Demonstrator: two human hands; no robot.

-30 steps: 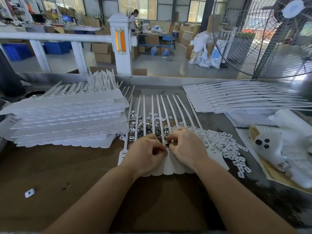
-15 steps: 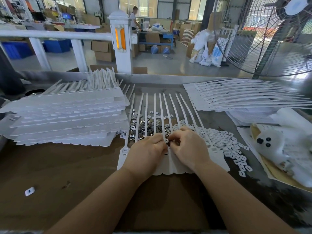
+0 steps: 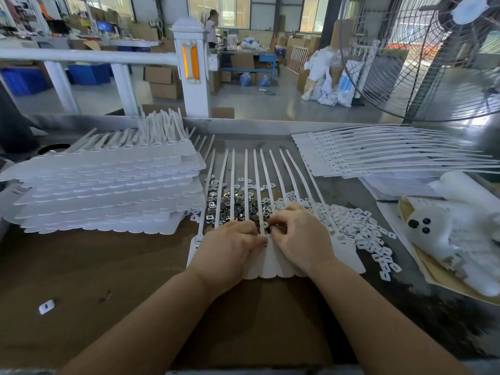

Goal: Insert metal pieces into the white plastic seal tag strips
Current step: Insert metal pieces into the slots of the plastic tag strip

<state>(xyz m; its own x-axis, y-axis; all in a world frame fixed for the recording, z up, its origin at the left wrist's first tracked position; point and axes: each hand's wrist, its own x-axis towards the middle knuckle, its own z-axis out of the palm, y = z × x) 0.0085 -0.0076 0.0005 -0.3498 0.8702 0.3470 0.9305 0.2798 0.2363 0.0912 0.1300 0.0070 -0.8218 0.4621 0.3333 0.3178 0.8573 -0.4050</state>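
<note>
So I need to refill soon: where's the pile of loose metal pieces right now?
The metal pieces lie mid-table in the head view, under the fanned white strips, just beyond the left hand, right of the big tag stack.

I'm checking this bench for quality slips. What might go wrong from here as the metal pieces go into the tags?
1. The metal pieces lie heaped under and between the tag strips, beside the white caps; the piles may mix.
2. Both the left hand and right hand cover the tag heads, so a skipped slot may go unnoticed.
3. One white cap already lies stray; more parts may scatter.
</note>
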